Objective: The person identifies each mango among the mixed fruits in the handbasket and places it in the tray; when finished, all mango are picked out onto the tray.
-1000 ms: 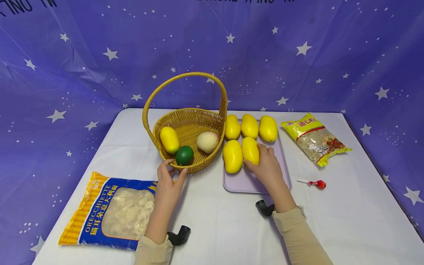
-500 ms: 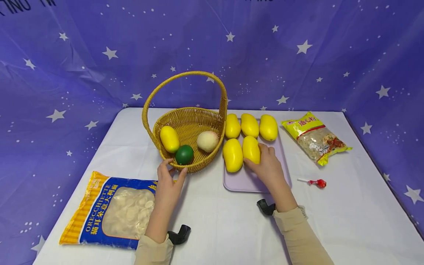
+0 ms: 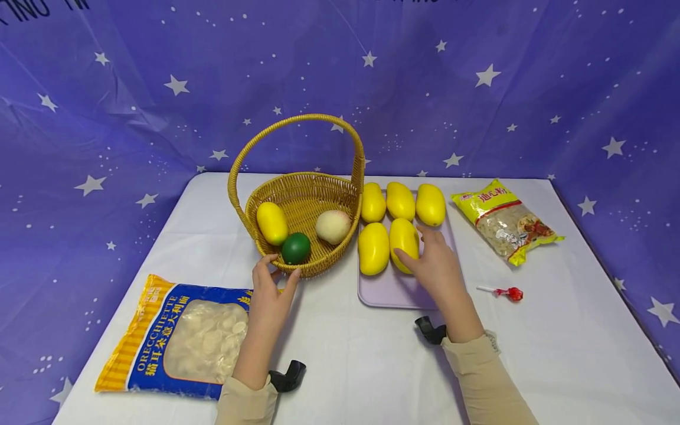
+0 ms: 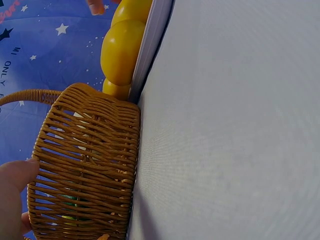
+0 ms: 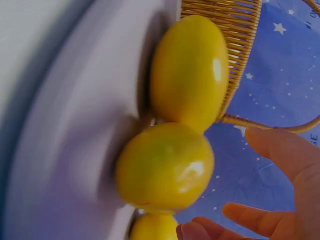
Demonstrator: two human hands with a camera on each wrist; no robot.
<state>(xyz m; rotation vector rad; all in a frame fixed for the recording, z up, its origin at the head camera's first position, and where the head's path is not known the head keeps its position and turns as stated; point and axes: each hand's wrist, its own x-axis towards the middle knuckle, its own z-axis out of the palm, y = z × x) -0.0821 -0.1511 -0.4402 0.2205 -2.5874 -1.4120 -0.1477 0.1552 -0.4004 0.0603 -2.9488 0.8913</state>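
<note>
My left hand (image 3: 271,301) pinches the near rim of the wicker basket (image 3: 305,203), thumb outside and fingers over the edge. In the basket lie a yellow mango (image 3: 272,223), a dark green round fruit (image 3: 296,248) and a pale peach (image 3: 333,227). Several mangoes rest in two rows on the lilac tray (image 3: 393,295). My right hand (image 3: 438,271) is over the tray beside the front-row right mango (image 3: 404,242). In the right wrist view, its thumb and fingers are spread, with a gap to that mango (image 5: 165,167).
A blue and orange bag of orecchiette pasta (image 3: 186,339) lies at the left, beside the left forearm. On the right are a yellow pasta bag (image 3: 507,221) and a red lollipop (image 3: 511,294). The basket's tall handle (image 3: 313,118) arches over it, close to the tray.
My right hand has let go of the front-row right mango and drawn slightly back to the right, fingers spreading. The left hand stays on the basket rim.
</note>
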